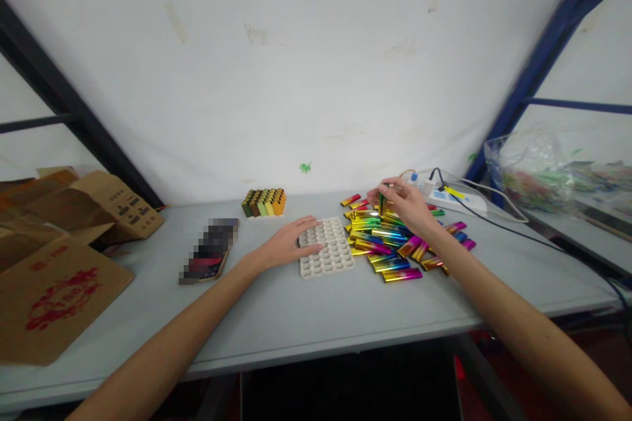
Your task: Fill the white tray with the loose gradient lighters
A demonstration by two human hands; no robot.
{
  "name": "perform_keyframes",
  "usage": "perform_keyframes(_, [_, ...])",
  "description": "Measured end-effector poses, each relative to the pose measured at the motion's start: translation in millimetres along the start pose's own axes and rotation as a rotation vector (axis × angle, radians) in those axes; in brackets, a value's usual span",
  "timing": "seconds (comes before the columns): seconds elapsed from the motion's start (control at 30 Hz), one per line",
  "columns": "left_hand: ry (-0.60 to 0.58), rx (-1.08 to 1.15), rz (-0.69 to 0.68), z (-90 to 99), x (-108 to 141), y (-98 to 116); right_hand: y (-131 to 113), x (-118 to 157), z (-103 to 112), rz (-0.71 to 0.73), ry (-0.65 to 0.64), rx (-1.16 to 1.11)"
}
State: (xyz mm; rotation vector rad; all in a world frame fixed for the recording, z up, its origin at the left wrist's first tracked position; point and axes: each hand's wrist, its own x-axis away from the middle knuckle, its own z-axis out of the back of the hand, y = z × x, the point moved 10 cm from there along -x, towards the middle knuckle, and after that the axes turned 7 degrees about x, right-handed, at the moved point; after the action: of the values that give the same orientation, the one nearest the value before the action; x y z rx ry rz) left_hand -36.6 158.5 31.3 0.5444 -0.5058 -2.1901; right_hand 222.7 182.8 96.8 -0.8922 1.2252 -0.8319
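My left hand [289, 242] lies on the left side of a white tray [328, 270] with rows of small slots. Its thumb and fingers are spread over the tray, which has nothing standing in it. In my right hand [401, 198], raised over a heap of shiny metallic lighters [390, 247], a dark green lighter [382, 202] is pinched upright between the fingers; part of it is hidden. The heap's lighters are gold, blue, green, pink and red, lying crisscross just right of the tray.
A block of packed lighters [264, 204] with dark tops stands near the wall. A phone [210, 253], partly pixelated, lies left. Open cardboard boxes [59, 296] fill the far left. Behind the heap sit a power strip [459, 200] and cables; a clear plastic bag [536, 174] is at right.
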Motion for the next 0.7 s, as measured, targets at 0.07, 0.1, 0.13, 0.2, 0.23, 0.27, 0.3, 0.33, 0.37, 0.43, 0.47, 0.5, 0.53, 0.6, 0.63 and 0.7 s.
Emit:
perform_keyframes(0.07, [0.022,0.013,-0.019,1.8,-1,3,-18,-6,-28,0.003,-0.056,-0.072])
perform_keyframes(0.1, [0.033,0.022,-0.026,2.8,-1,4,-29,-8,-45,0.020,-0.113,-0.063])
perform_keyframes(0.13, [0.042,0.030,-0.031,3.5,-1,5,-37,-10,-61,0.031,-0.156,-0.052])
perform_keyframes(0.2, [0.052,0.043,-0.033,4.4,-1,7,-43,-13,-91,0.014,-0.215,-0.023])
perform_keyframes(0.23, [0.055,0.046,-0.033,4.8,0,7,-42,-14,-102,0.008,-0.219,-0.004])
perform_keyframes(0.27, [0.055,0.049,-0.034,4.8,0,8,-39,-14,-109,0.012,-0.204,0.029])
perform_keyframes(0.3, [0.054,0.051,-0.036,4.7,0,8,-36,-14,-113,0.028,-0.169,0.068])
perform_keyframes(0.33, [0.052,0.054,-0.041,4.5,0,9,-31,-12,-114,0.049,-0.132,0.111])
perform_keyframes(0.37, [0.051,0.058,-0.048,4.3,1,10,-24,-10,-113,0.058,-0.091,0.148])
perform_keyframes(0.43, [0.047,0.063,-0.057,3.7,1,10,-7,-5,-112,0.030,-0.073,0.175])
perform_keyframes(0.47, [0.046,0.062,-0.056,3.4,1,10,1,-3,-110,0.000,-0.068,0.160])
perform_keyframes(0.5, [0.045,0.058,-0.050,3.0,1,9,8,-1,-107,-0.039,-0.072,0.130])
perform_keyframes(0.53, [0.043,0.053,-0.043,2.5,1,7,14,0,-105,-0.080,-0.077,0.090])
perform_keyframes(0.6, [0.042,0.046,-0.034,1.9,1,5,22,1,-104,-0.151,-0.091,0.014])
perform_keyframes(0.63, [0.044,0.046,-0.035,1.9,1,5,24,1,-104,-0.177,-0.102,-0.022])
perform_keyframes(0.7, [0.056,0.056,-0.046,3.2,0,6,28,1,-109,-0.215,-0.126,-0.090])
